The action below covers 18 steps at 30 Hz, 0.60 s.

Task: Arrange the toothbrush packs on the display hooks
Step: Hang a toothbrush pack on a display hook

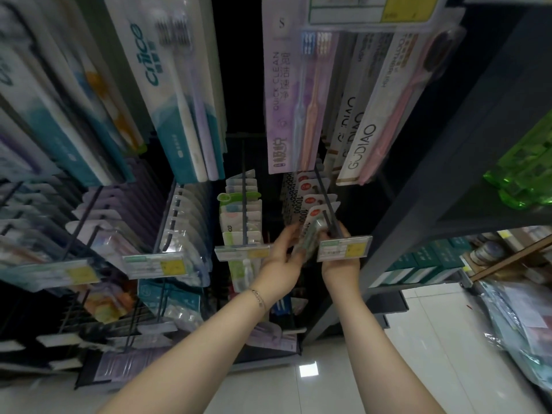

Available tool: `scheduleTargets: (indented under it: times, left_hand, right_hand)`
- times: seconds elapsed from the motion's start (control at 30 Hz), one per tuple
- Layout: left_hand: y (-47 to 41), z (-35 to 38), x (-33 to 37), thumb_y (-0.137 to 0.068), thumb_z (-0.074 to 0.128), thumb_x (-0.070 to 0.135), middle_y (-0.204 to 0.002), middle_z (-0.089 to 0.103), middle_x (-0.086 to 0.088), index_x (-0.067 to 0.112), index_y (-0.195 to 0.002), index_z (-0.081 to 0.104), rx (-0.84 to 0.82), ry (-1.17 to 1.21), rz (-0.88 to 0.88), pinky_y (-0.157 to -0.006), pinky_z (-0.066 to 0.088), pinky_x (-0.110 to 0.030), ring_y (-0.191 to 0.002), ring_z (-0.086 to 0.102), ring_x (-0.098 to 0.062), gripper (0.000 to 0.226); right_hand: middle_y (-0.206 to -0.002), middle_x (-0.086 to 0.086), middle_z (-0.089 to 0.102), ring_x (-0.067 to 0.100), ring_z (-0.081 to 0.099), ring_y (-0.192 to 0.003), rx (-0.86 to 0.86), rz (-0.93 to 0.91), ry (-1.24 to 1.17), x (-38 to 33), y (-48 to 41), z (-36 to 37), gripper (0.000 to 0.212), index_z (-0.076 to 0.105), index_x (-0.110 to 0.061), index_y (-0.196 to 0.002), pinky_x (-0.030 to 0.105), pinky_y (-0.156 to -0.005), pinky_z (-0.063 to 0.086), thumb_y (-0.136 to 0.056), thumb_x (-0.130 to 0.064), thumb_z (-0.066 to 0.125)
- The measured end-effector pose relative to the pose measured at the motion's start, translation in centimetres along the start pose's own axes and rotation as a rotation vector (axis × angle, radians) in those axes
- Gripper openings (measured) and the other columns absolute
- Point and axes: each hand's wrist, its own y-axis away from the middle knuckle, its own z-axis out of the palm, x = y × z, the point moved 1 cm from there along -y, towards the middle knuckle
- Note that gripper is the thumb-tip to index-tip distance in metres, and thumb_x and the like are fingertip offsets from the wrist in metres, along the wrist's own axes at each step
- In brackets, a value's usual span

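A toothbrush pack (310,234) with a white and red card top sits at the front end of a dark display hook (327,201), just behind its price tag (343,248). My left hand (282,261) grips the pack from the left side. My right hand (340,264) reaches under the price tag and holds the pack's right side near the hook tip. Several similar red-dotted packs (310,189) hang further back on the same hook.
Neighbouring hooks carry green and white packs (242,216), clear blister packs (182,222) and purple packs (101,216). Larger packs (286,100) hang overhead. A dark shelf upright (418,204) stands right, with green bottles (525,174) and boxes (418,264). Tiled floor (418,354) lies below.
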Motion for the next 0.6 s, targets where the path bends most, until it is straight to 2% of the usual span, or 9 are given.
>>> scheduleTargets:
  times: [0.07, 0.13, 0.2, 0.27, 0.33, 0.43, 0.5, 0.53, 0.6]
  left_hand:
    - [0.9, -0.6, -0.1, -0.097, 0.051, 0.017, -0.131, 0.053, 0.012, 0.030, -0.139, 0.041, -0.035, -0.044, 0.001, -0.104, 0.040, -0.023, -0.121, 0.049, -0.005, 0.045]
    - [2.0, -1.1, 0.1, -0.097, 0.052, 0.014, -0.123, 0.058, 0.009, 0.026, -0.129, 0.049, -0.077, -0.066, 0.010, -0.100, 0.043, -0.020, -0.116, 0.054, -0.007, 0.034]
    - [3.1, -1.9, 0.2, -0.097, 0.052, 0.013, -0.113, 0.062, 0.006, 0.023, -0.116, 0.057, -0.104, -0.097, 0.012, -0.092, 0.045, -0.012, -0.107, 0.058, -0.006, 0.022]
    - [4.3, -3.1, 0.1, -0.097, 0.052, 0.013, -0.103, 0.065, 0.008, 0.023, -0.106, 0.062, -0.098, -0.158, 0.017, -0.082, 0.045, -0.006, -0.096, 0.060, 0.000, 0.016]
    - [5.4, -4.6, -0.5, -0.096, 0.054, 0.017, -0.095, 0.066, 0.010, 0.026, -0.099, 0.064, -0.021, -0.203, 0.006, -0.076, 0.045, -0.006, -0.088, 0.061, 0.001, 0.014]
    - [6.7, -6.8, -1.5, -0.093, 0.058, 0.019, -0.082, 0.063, 0.012, 0.029, -0.087, 0.060, 0.160, -0.231, -0.048, -0.065, 0.043, -0.006, -0.076, 0.059, 0.002, 0.012]
    - [7.1, -8.0, -2.0, -0.092, 0.059, 0.019, -0.075, 0.059, 0.007, 0.022, -0.085, 0.051, 0.270, -0.265, -0.095, -0.058, 0.041, -0.012, -0.069, 0.057, -0.004, 0.011]
    - [7.2, -8.5, -2.1, -0.092, 0.058, 0.018, -0.075, 0.057, 0.004, 0.018, -0.088, 0.048, 0.305, -0.280, -0.125, -0.057, 0.040, -0.016, -0.069, 0.056, -0.009, 0.011]
    - [7.1, -9.3, -1.9, -0.093, 0.056, 0.017, -0.083, 0.056, 0.002, 0.014, -0.098, 0.044, 0.323, -0.285, -0.177, -0.061, 0.041, -0.023, -0.074, 0.055, -0.013, 0.013]
  right_hand:
    - [-0.125, 0.011, 0.060, 0.020, 0.057, -0.112, 0.053, -0.085, 0.039, 0.7, 0.6, 0.2, 0.033, 0.054, -0.004, -0.126, 0.007, -0.081, 0.043, -0.095, 0.003, 0.047]
    - [-0.121, 0.003, 0.058, 0.015, 0.053, -0.114, 0.066, -0.127, 0.022, 1.0, 1.7, 0.7, 0.029, 0.052, -0.015, -0.122, 0.020, -0.095, 0.039, -0.096, -0.003, 0.051]
    - [-0.115, -0.001, 0.060, 0.013, 0.054, -0.110, 0.041, -0.119, 0.021, 1.4, 2.6, 1.3, 0.023, 0.055, -0.017, -0.117, 0.025, -0.093, 0.039, -0.096, -0.009, 0.055]
    - [-0.107, -0.001, 0.065, 0.014, 0.060, -0.104, -0.020, -0.113, 0.054, 1.9, 3.4, 2.2, 0.019, 0.060, -0.014, -0.113, 0.024, -0.087, 0.043, -0.095, -0.012, 0.057]
    - [-0.098, -0.005, 0.065, 0.014, 0.062, -0.097, -0.097, -0.141, 0.120, 2.1, 4.3, 3.1, 0.011, 0.063, -0.016, -0.105, 0.017, -0.076, 0.045, -0.095, -0.015, 0.058]
    - [-0.098, -0.016, 0.060, 0.007, 0.057, -0.093, -0.179, -0.185, 0.151, 1.5, 5.4, 4.6, 0.014, 0.060, -0.027, -0.104, 0.010, -0.067, 0.043, -0.096, -0.016, 0.056]
    - [-0.100, -0.015, 0.061, 0.007, 0.058, -0.095, -0.222, -0.201, 0.151, 1.0, 6.0, 5.4, 0.018, 0.057, -0.037, -0.101, 0.013, -0.072, 0.044, -0.097, -0.019, 0.055]
    - [-0.103, -0.013, 0.062, 0.010, 0.059, -0.097, -0.235, -0.205, 0.162, 0.9, 6.0, 5.8, 0.018, 0.058, -0.038, -0.103, 0.019, -0.076, 0.046, -0.097, -0.021, 0.055]
    - [-0.108, -0.007, 0.065, 0.016, 0.061, -0.101, -0.252, -0.227, 0.195, 0.7, 6.1, 6.5, 0.018, 0.061, -0.033, -0.112, 0.029, -0.084, 0.050, -0.097, -0.023, 0.055]
